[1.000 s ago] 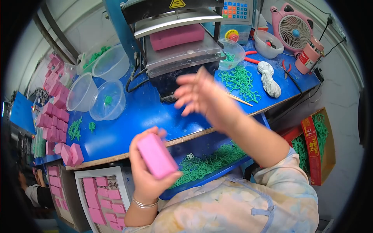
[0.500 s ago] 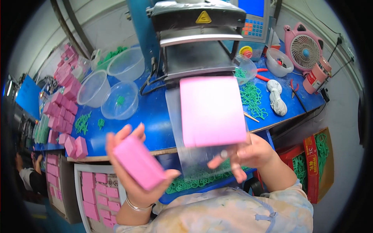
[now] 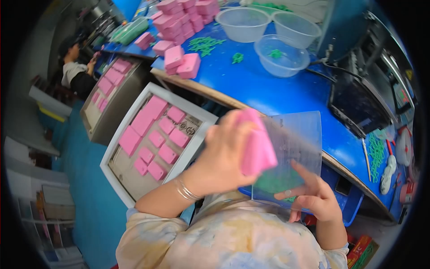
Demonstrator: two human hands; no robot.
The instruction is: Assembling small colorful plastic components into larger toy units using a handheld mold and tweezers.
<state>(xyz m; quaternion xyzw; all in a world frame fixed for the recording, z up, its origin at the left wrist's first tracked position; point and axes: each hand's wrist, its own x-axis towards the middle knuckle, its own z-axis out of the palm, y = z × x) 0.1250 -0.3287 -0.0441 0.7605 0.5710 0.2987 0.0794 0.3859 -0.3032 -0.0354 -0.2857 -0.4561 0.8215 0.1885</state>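
My left hand [image 3: 224,154] is wrapped round a pink block [image 3: 257,145], which motion blurs; its edge shows more than one layer. A clear plastic sheet [image 3: 293,134] slants beside the block, across the front edge of the blue table. On the sheet's near right side is my right hand [image 3: 313,197], a ring on one finger. It holds the sheet, fingers partly spread. No pink sheet lies on the plastic. Below my left forearm, a white-framed tray [image 3: 118,179] stands with several pink blocks [image 3: 156,139] laid flat in it.
Stacked pink blocks [image 3: 181,62] and several clear plastic tubs [image 3: 244,27] stand on the blue table [image 3: 233,85]. Green pieces [image 3: 204,45] lie among them. A black press [image 3: 363,94] is at the right. Another person [image 3: 74,67] is at the far left beside a second tray [image 3: 96,121].
My view has swung left, toward the tray. The broad pink sheet is gone from the clear plastic. My left hand, with the pink block, has come beside the plastic and turned its back upward.
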